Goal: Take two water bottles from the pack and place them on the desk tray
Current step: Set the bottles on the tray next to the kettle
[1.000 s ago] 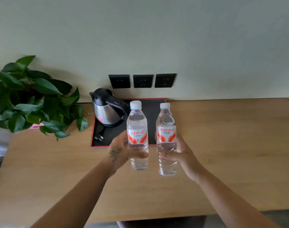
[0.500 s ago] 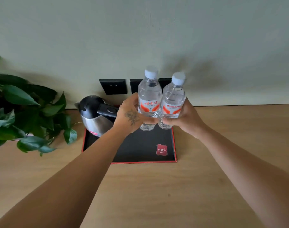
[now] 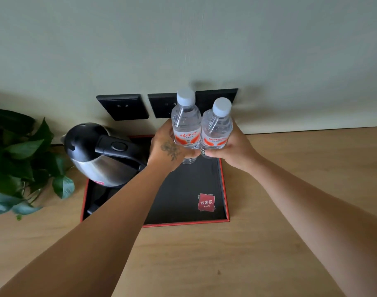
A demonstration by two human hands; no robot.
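Observation:
Two clear water bottles with white caps and red-and-white labels stand side by side over the far right part of a black tray with a red rim point(image 3: 225, 189). My left hand point(image 3: 167, 150) grips the left bottle point(image 3: 186, 123). The right bottle point(image 3: 217, 127) is gripped by my right hand point(image 3: 234, 146). The bottles touch each other and are upright. Their bases are partly hidden by my fingers, so I cannot tell whether they rest on the tray.
A steel kettle with a black lid and handle point(image 3: 97, 153) sits on the tray's left half. A leafy green plant point(image 3: 22, 163) stands at the left. Black wall sockets point(image 3: 123, 107) sit behind. The wooden desk point(image 3: 290, 211) spreads right and front.
Both hands carried the bottles forward from in front of the tray to over its far right part and brought them together; since half a second ago they have lowered slightly.

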